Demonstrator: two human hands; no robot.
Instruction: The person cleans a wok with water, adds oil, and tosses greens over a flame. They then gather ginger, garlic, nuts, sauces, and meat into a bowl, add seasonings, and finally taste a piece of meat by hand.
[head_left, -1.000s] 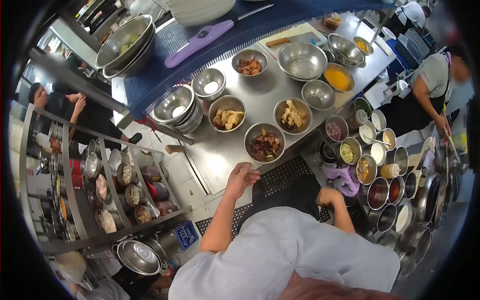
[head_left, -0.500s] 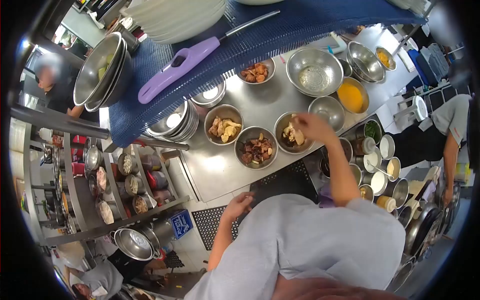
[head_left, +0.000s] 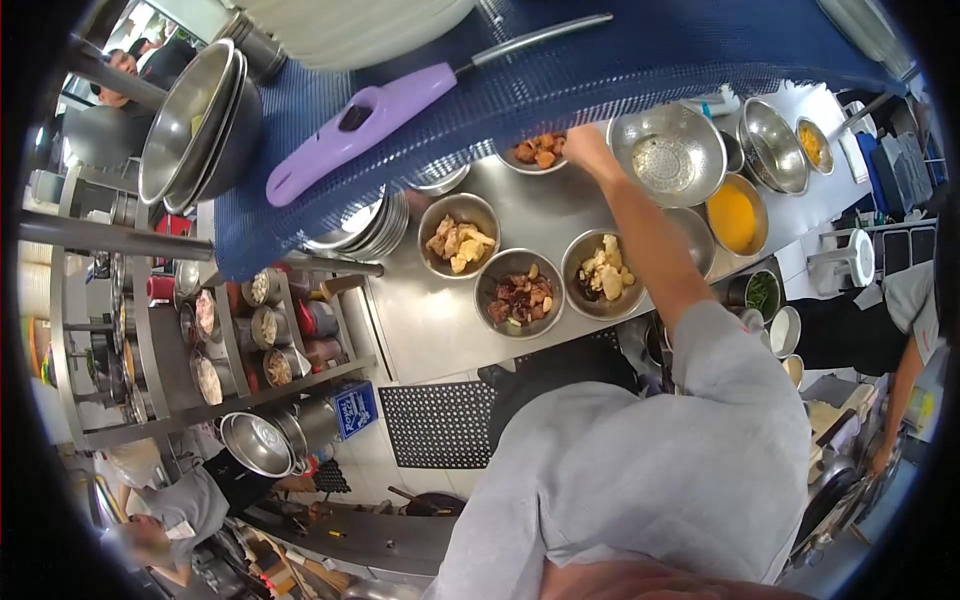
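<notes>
My right hand reaches to the right edge of a steel bowl of orange-brown chunks at the back of the counter; the shelf's blue mat partly covers its fingers. Nearer me stand three steel bowls: one with pale chunks, one with dark reddish meat, and one with pale pieces over dark sauce. To the right of my forearm is a large bowl with a little liquid. My left hand is out of view.
Above the counter, a shelf with a blue mat carries a purple lighter and stacked steel bowls. An orange liquid bowl stands right. Other people are at the right, lower left and upper left.
My right hand has left the bowl of pale pieces and moved back to the bowl of orange-brown chunks. My left hand has dropped out of view. The camera view has shifted.
</notes>
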